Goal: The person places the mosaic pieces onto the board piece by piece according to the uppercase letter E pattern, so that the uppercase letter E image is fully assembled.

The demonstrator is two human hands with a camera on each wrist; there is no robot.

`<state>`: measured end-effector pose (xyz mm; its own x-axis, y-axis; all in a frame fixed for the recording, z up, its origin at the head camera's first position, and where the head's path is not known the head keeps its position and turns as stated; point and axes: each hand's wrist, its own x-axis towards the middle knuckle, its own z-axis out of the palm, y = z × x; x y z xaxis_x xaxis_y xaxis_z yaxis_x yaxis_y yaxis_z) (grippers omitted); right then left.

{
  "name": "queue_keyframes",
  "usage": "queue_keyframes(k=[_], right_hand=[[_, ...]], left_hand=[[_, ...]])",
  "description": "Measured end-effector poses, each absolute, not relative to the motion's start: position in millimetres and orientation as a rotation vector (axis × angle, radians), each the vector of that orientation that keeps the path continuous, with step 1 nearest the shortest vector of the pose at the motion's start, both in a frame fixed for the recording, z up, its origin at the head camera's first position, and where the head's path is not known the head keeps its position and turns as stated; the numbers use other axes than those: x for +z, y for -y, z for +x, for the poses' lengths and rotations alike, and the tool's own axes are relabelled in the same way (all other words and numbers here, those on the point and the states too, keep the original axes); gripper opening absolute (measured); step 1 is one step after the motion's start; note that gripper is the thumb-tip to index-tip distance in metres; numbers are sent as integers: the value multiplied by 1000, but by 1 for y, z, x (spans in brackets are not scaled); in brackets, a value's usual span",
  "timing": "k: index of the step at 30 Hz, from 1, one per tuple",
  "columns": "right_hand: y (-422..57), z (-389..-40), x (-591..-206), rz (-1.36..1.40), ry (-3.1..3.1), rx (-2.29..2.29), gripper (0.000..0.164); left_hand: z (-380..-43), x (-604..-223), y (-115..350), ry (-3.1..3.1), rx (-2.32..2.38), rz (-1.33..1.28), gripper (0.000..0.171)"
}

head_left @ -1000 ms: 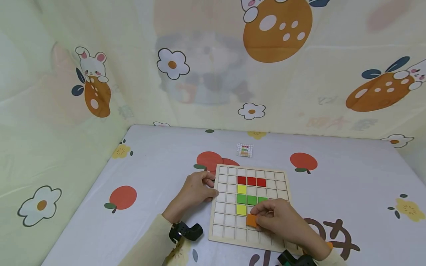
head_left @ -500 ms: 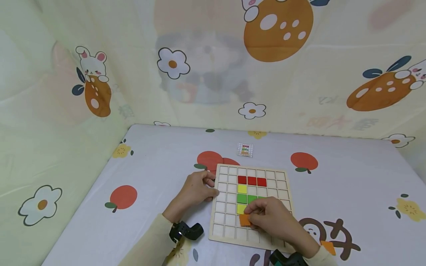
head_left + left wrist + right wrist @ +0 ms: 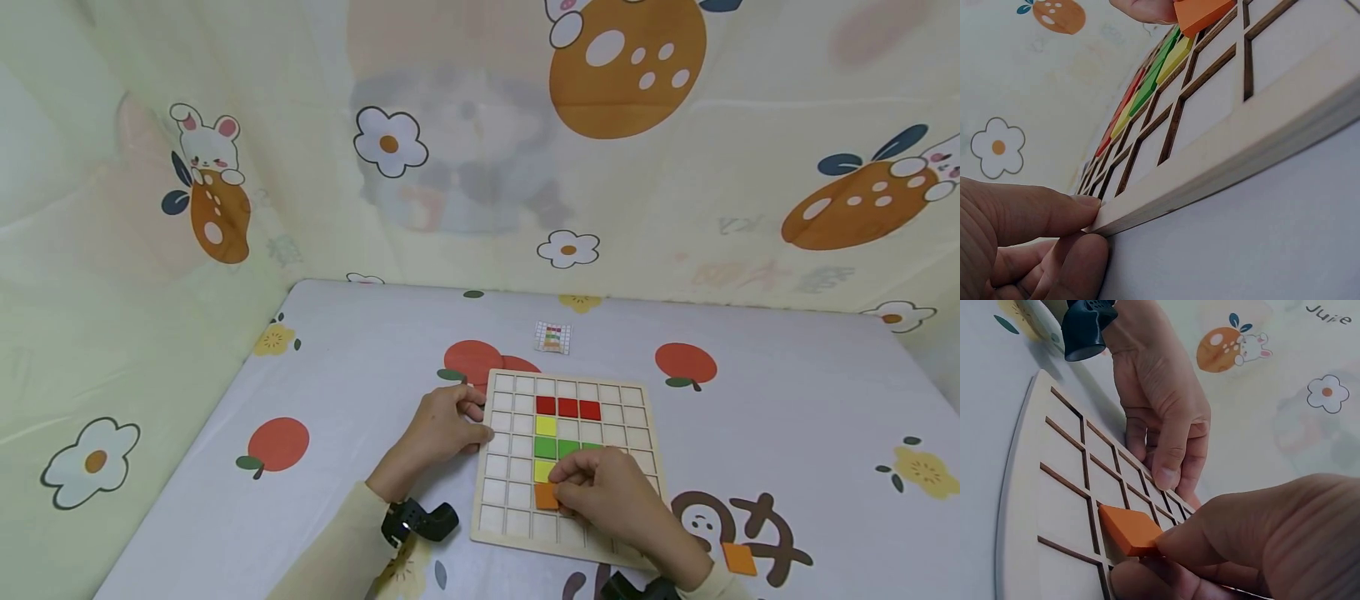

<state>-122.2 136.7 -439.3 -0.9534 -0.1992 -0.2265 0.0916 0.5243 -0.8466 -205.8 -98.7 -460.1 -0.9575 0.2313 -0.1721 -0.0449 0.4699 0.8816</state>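
My right hand [image 3: 611,492] pinches an orange square tile [image 3: 546,497] between thumb and fingers. In the right wrist view the orange tile [image 3: 1130,530] is tilted, one edge down at a cell of the wooden grid board [image 3: 517,542]. That cell lies just below the lower yellow tile [image 3: 542,472]. At the board's left edge, my left hand [image 3: 442,425] grips the rim, thumb on top and fingers curled against the side, as the left wrist view shows. Higher on the board are a row of red tiles [image 3: 567,408], another yellow tile [image 3: 546,427] and a green row [image 3: 557,448], partly covered by my right hand.
Behind the board lies a small card [image 3: 553,337] printed with a coloured grid pattern. Another orange tile [image 3: 739,559] rests on the patterned tablecloth [image 3: 795,400] at the right, near my right sleeve. A printed curtain [image 3: 465,183] hangs along the back and left side.
My right hand has moved left with the orange tile, from one column over to the cell under the yellow tile. The loose orange tile at the right is now uncovered. My left hand stays put.
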Motion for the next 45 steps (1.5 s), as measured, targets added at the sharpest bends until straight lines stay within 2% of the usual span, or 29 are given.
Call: queue_keyframes(k=[23,31,45], right_hand=[[-136,-119,-439,-106,-2541,-1311,5],[-134,-115,-441,-124,-2538,-1310,17],[-127,-113,-442,-133,-2675,-1218,21]], left_hand=[[-205,-459,98,-2468,1470,157,38],[-205,-459,98,-2468,1470,157,38],[-205,-460,98,-2471,1468,150,37]])
